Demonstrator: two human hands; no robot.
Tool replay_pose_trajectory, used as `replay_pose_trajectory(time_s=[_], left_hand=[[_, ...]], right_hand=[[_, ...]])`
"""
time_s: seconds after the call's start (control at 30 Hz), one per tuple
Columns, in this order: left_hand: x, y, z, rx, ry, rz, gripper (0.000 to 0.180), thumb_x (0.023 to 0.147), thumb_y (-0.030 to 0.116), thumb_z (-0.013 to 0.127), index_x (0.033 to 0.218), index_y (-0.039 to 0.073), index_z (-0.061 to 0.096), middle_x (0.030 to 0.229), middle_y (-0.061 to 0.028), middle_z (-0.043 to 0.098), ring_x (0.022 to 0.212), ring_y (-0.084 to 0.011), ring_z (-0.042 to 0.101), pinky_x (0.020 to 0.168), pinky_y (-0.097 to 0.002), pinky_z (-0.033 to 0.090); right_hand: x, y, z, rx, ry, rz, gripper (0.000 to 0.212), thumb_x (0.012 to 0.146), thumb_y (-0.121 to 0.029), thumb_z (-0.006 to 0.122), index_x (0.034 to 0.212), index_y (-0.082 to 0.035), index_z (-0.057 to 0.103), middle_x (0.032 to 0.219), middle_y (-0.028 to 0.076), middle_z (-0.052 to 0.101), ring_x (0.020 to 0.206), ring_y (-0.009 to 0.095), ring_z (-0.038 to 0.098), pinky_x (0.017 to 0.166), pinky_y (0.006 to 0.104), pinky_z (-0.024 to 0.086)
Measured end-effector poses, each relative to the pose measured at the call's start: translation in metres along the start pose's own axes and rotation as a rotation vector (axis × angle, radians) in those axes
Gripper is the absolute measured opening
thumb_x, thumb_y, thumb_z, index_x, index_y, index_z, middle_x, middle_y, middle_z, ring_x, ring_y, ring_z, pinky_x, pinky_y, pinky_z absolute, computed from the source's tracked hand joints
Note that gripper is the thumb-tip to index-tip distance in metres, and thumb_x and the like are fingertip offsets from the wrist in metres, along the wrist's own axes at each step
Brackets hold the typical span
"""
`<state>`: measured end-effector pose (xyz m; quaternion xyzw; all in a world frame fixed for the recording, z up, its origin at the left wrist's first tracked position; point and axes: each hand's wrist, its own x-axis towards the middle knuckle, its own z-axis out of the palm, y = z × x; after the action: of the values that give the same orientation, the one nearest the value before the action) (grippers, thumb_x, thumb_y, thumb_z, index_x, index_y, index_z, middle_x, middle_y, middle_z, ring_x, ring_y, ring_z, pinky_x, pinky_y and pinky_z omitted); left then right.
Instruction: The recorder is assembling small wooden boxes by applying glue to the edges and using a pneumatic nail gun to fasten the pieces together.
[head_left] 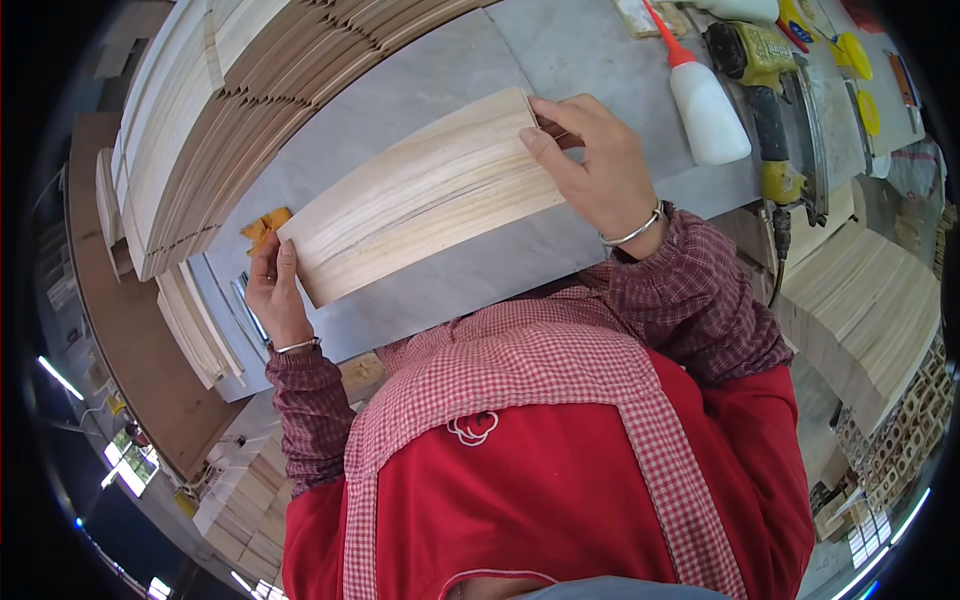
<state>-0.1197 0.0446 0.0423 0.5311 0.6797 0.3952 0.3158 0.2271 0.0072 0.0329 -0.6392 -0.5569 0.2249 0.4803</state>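
A pale wooden board with dark grain streaks is held by its two ends over the grey tabletop. My left hand grips the left end, thumb on the upper face and fingers behind. At the opposite end, my right hand pinches the edge between thumb and fingers; the fingertips are partly hidden behind the board. A small orange-yellow piece lies on the table just beyond my left hand. To the right of my right hand is a white glue bottle with a red nozzle.
Tall stacks of wooden boards stand at the far left. A yellow-and-black nail gun with a hose lies at the right, near yellow-handled scissors. More stacked boards sit to the right below the tabletop.
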Motion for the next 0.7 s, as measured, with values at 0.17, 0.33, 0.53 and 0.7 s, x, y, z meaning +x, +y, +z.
replay_pose_trajectory(time_s=[0.17, 0.33, 0.53, 0.7], left_hand=[[-0.005, 0.002, 0.004, 0.017, 0.036, 0.001, 0.028, 0.088, 0.013, 0.063, 0.112, -0.002, 0.062, 0.1, -0.0071, 0.064, 0.088, -0.0133, 0.059, 0.083, -0.0234, 0.046], [-0.012, 0.006, 0.011, 0.138, 0.085, 0.07, 0.027, 0.089, 0.012, 0.062, 0.111, -0.002, 0.062, 0.097, -0.0042, 0.061, 0.086, -0.0126, 0.057, 0.082, -0.024, 0.046], [-0.022, 0.007, 0.019, 0.18, 0.138, 0.126, 0.024, 0.089, 0.011, 0.061, 0.109, -0.002, 0.062, 0.093, -0.002, 0.056, 0.084, -0.0124, 0.054, 0.082, -0.0248, 0.044], [-0.027, 0.005, 0.019, 0.195, 0.145, 0.112, 0.023, 0.089, 0.011, 0.061, 0.108, -0.001, 0.062, 0.099, -0.0035, 0.058, 0.086, -0.0129, 0.055, 0.083, -0.0248, 0.044]], right_hand=[[-0.001, -0.008, -0.004, 0.026, -0.03, 0.031, 0.029, 0.081, -0.011, 0.066, 0.107, 0.003, 0.064, 0.087, 0.007, 0.056, 0.069, 0.015, 0.054, 0.065, 0.0227, 0.047], [0.0, -0.007, -0.005, 0.066, -0.046, 0.035, 0.031, 0.081, -0.007, 0.066, 0.109, 0.004, 0.063, 0.087, 0.007, 0.054, 0.069, 0.014, 0.053, 0.066, 0.0215, 0.049], [-0.001, -0.005, -0.004, 0.09, -0.024, -0.019, 0.032, 0.079, -0.004, 0.067, 0.11, 0.004, 0.063, 0.084, 0.006, 0.052, 0.068, 0.013, 0.051, 0.064, 0.0209, 0.049], [-0.006, -0.006, -0.006, 0.079, -0.006, -0.023, 0.033, 0.078, -0.005, 0.068, 0.109, 0.004, 0.062, 0.086, 0.007, 0.054, 0.069, 0.014, 0.053, 0.065, 0.0219, 0.049]])
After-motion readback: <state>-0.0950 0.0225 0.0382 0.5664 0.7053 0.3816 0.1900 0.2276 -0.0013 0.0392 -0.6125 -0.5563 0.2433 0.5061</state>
